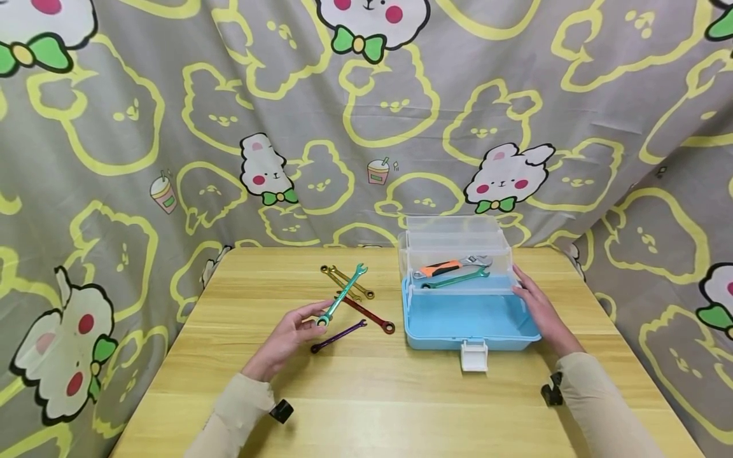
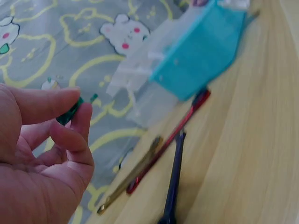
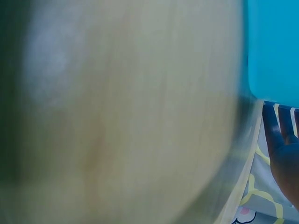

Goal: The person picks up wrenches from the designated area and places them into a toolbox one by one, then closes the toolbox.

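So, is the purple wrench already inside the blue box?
No, the purple wrench lies on the table, left of the blue box.

Wooden table [image 1: 401,407], bunny-print curtain [image 1: 172,127] (grey and yellow), gold wrench [image 1: 343,280]

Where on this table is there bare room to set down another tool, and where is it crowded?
Free: the near strip of table between the two sleeves, in front of the blue toolbox, and the left part beyond the left hand. Crowded: the middle, where the gold, red and purple wrenches cross beside the box. The right hand rests against the box's right side.
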Available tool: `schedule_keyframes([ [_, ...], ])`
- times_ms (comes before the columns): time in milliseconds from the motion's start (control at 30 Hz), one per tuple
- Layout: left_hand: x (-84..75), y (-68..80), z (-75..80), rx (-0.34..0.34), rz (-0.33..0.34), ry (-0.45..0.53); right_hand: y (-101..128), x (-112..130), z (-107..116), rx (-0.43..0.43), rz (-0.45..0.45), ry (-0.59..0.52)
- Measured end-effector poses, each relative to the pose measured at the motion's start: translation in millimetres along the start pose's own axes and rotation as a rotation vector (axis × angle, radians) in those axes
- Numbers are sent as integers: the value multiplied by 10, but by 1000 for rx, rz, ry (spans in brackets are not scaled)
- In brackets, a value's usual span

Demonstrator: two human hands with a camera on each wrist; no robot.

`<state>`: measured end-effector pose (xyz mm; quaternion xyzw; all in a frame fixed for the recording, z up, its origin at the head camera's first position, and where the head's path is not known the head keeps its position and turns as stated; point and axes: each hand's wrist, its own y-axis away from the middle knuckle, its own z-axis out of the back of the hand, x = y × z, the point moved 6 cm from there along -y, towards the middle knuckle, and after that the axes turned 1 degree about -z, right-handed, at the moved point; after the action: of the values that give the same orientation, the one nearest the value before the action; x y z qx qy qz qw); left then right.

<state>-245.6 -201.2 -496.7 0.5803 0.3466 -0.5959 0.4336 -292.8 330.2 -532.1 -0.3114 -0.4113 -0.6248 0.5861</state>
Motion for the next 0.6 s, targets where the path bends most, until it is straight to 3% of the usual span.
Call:
schedule_keyframes([
  [433, -176, -28, -410, 72, 21, 88, 17, 5, 5, -4, 17, -2],
  [600, -241, -77, -545, 103, 22, 70, -1, 3, 7, -6, 19, 2],
])
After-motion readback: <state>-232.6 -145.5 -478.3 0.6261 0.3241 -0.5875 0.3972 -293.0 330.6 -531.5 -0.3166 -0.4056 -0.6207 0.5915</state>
